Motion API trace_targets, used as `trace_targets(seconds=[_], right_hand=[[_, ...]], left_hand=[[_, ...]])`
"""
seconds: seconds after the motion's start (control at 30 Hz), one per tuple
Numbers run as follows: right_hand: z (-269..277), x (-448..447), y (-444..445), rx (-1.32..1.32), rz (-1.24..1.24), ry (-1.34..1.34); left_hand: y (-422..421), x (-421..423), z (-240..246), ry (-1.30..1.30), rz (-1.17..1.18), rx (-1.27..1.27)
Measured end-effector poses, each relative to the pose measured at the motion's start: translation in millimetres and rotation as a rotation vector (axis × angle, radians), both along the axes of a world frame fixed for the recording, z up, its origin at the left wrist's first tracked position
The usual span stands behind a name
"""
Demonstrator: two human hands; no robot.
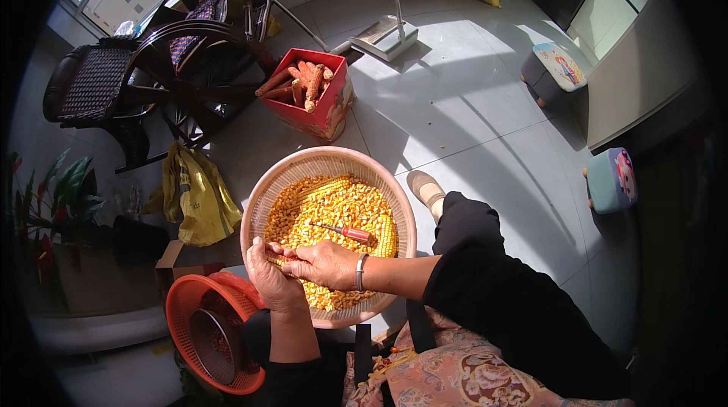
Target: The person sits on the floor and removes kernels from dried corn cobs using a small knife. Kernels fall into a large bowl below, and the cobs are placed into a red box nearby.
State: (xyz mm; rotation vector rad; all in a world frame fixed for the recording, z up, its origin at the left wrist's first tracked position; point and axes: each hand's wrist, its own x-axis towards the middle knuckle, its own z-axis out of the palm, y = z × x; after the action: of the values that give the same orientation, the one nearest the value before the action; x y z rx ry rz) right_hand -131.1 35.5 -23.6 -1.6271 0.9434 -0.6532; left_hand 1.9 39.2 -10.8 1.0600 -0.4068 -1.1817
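Note:
Both my hands meet over the near left part of a pink plastic basket [405, 225] of loose corn kernels [341, 208]. My left hand [273, 279] grips a partly stripped corn cob [280, 259], much of it hidden by fingers. Across it, my right hand [324, 265] presses with its thumb and fingers, a bracelet at the wrist. On the kernels just beyond lies a screwdriver [355, 234] with a red handle, its shaft pointing left. One whole ear of corn [387, 236] rests by the basket's right wall, another ear [324, 189] near its far side.
A red box [335, 114] of bare cobs stands beyond the basket. At lower left, an orange basket [182, 339] holds a metal bowl [213, 344]. A yellow sack [199, 202] lies left. Farther off are a dark wicker chair [91, 82], a dustpan [389, 37] and two small stools [560, 65].

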Motion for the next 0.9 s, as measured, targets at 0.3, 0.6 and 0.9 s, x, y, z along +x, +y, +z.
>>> trace_targets(seconds=[0.3,0.6,0.9], right_hand=[[10.1,15.0,-4.5,0.058,-0.153,-0.238],[-7.1,22.0,-18.0,0.614,-0.187,-0.423],[10.1,15.4,-12.4,-0.037,-0.045,-0.009]], left_hand=[[-20.6,5.0,13.5,-0.214,-0.020,-0.023],[-37.3,15.4,11.1,-0.072,-0.082,0.067],[-45.9,27.6,8.4,-0.002,0.030,0.065]])
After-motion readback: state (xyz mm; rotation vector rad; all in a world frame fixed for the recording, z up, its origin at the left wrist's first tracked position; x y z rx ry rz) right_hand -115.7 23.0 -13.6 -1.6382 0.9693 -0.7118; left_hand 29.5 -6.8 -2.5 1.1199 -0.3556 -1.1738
